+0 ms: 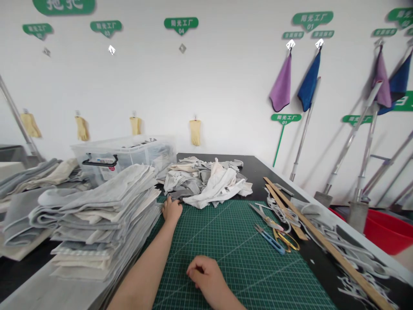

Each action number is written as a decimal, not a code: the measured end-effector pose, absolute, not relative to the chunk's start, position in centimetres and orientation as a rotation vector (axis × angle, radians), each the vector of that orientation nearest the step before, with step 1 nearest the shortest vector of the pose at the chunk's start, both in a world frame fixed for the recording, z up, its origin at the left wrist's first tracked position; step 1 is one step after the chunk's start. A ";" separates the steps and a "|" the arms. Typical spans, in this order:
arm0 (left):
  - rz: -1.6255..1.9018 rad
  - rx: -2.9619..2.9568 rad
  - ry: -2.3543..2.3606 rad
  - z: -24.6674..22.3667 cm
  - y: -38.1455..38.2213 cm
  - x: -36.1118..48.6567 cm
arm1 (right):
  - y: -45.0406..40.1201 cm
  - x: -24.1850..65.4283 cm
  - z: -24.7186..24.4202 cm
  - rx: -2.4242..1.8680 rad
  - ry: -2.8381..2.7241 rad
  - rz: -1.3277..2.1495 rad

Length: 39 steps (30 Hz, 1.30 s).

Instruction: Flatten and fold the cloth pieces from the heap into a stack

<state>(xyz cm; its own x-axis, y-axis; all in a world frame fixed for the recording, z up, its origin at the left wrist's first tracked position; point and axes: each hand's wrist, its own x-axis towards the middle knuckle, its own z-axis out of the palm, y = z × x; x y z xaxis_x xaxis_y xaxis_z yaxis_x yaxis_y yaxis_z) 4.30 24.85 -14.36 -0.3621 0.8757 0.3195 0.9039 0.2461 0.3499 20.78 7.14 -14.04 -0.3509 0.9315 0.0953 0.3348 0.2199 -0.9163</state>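
Note:
My left hand [172, 209] reaches to the back left of the green cutting mat [222, 241], its fingertips at a dark grey piece of cloth [180, 193] on the near edge of a loose heap of grey and white fabric [206, 178]. Whether the fingers grip the cloth is hard to see. Over the front middle of the mat is my right hand [204, 273], its fingers curled inward with nothing visible in them. A tall stack of folded grey and white fabric [106, 215] stands left of my left arm.
Scissors [266, 217], blue-handled snips [271, 240] and gold-handled scissors [286, 240] lie at the mat's right side. Beyond them are wooden rulers [322, 239] and fabric strips [348, 254]. A clear plastic box [129, 150] stands behind the stack.

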 end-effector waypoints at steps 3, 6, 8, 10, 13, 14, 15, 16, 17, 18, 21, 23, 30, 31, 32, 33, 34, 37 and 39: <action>-0.664 -1.789 -2.397 -14.6 25.7 4.7 | 7.4 20.8 -14.3 -1.176 -1.816 1.133; -0.595 -1.815 -2.392 -14.8 26.3 4.9 | 7.5 20.7 -14.4 -1.150 -1.806 1.134; -0.563 -1.825 -2.388 -14.7 26.5 5.0 | 7.5 20.7 -14.3 -1.124 -1.804 1.131; -0.549 -1.823 -2.375 -14.7 26.5 5.1 | 7.4 20.8 -14.1 -1.111 -1.804 1.132; -0.551 -1.786 -2.350 -14.4 26.2 5.2 | 7.3 20.9 -13.8 -1.108 -1.801 1.136; -0.556 -1.764 -2.345 -14.3 26.1 5.3 | 7.3 20.9 -13.7 -1.110 -1.800 1.140; -0.563 -1.739 -2.342 -14.2 25.9 5.3 | 7.3 20.9 -13.6 -1.113 -1.800 1.144; -0.570 -1.714 -2.339 -14.1 25.7 5.3 | 7.3 20.9 -13.6 -1.116 -1.799 1.147; -0.578 -1.691 -2.337 -14.1 25.5 5.4 | 7.3 20.9 -13.6 -1.117 -1.799 1.153; -0.585 -1.671 -2.336 -14.0 25.3 5.3 | 7.4 20.9 -13.6 -1.115 -1.797 1.159; -0.602 -1.632 -2.337 -14.0 25.0 5.2 | 7.5 20.9 -13.9 -1.107 -1.790 1.178; -0.612 -1.615 -2.346 -14.0 24.9 5.0 | 7.6 20.8 -14.1 -1.102 -1.780 1.184; -0.654 -1.641 -2.316 -13.7 25.1 4.6 | 7.5 20.7 -14.2 -1.110 -1.783 1.168; -0.660 -1.660 -2.293 -13.7 25.1 4.7 | 7.5 20.7 -14.1 -1.113 -1.787 1.161; -0.662 -1.682 -2.270 -13.6 25.2 4.8 | 7.5 20.8 -14.0 -1.111 -1.793 1.156; -0.660 -1.706 -2.249 -13.6 25.3 4.9 | 7.4 20.8 -13.9 -1.109 -1.798 1.153; -0.653 -1.731 -2.230 -13.6 25.5 5.0 | 7.4 20.8 -13.8 -1.106 -1.801 1.153; -0.619 -1.796 -2.197 -13.8 26.0 5.3 | 7.4 20.8 -13.7 -1.107 -1.796 1.157; -0.598 -1.825 -2.186 -14.0 26.2 5.3 | 7.5 20.8 -13.6 -1.109 -1.794 1.154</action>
